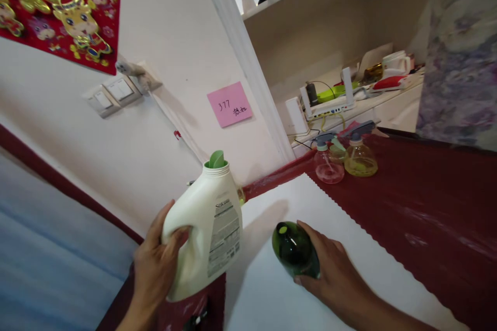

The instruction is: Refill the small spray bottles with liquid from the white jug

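My left hand [157, 253] is wrapped round the handle of a large white detergent jug [212, 222]. The jug is uncapped, with a green pouring spout [216, 159] showing in its mouth, and it leans slightly. Its grey label faces me. In my right hand [334, 264] is a dark green, glossy bottle [297, 251], gripped from the right side over a white sheet [264, 289]. A pale green round spot marks the top of the bottle; I cannot tell if that is an opening. The jug and the bottle are apart.
Several spray bottles [361, 160] stand at the back of the dark red tabletop [438, 207]. Behind them a white router [330, 106] sits on a cluttered ledge. A pink note [230, 104] is stuck to the wall. A blue curtain [58, 248] hangs at left.
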### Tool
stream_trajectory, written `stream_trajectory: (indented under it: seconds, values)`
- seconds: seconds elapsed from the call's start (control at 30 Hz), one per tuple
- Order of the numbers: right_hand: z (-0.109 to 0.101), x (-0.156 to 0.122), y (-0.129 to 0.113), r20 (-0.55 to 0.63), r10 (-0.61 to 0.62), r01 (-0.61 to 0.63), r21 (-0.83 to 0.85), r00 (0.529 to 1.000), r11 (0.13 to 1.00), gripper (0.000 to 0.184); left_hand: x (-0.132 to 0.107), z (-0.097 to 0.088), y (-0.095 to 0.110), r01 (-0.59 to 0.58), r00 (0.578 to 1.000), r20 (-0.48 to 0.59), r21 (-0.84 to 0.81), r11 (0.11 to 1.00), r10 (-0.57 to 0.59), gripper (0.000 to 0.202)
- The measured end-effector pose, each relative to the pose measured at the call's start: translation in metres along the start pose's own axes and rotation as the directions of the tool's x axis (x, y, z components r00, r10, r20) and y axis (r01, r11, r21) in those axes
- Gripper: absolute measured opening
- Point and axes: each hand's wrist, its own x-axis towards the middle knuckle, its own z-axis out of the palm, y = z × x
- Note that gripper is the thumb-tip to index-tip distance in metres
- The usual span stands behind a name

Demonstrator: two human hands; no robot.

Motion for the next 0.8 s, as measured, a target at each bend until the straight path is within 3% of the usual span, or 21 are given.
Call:
stream_trajectory:
  seconds: [0.2,0.43,0.6,0.8]
  values:
    - [0.018,-0.001,0.016,-0.14,-0.079,0.077,-0.02,0.987,0.997,0.093,-0.002,0.057,-0.01,0.018,0.997,-0.074,-0.146,0.989,-0.029,0.069]
    - [0.023,0.002,0.023,-0.158,-0.095,0.091,-0.036,0.983,0.995,0.1,-0.001,0.103,-0.02,0.061,0.997,-0.044,-0.195,0.979,-0.071,0.069]
    - [0.02,0.001,0.019,-0.149,-0.086,0.079,-0.056,0.985,0.995,0.102,-0.004,0.114,-0.03,0.1,0.994,-0.031,-0.183,0.978,-0.107,0.072]
    - [0.013,-0.001,0.011,-0.143,-0.063,0.056,-0.053,0.988,0.997,0.096,-0.006,0.101,-0.031,0.111,0.992,0.079,-0.121,0.986,-0.102,0.077]
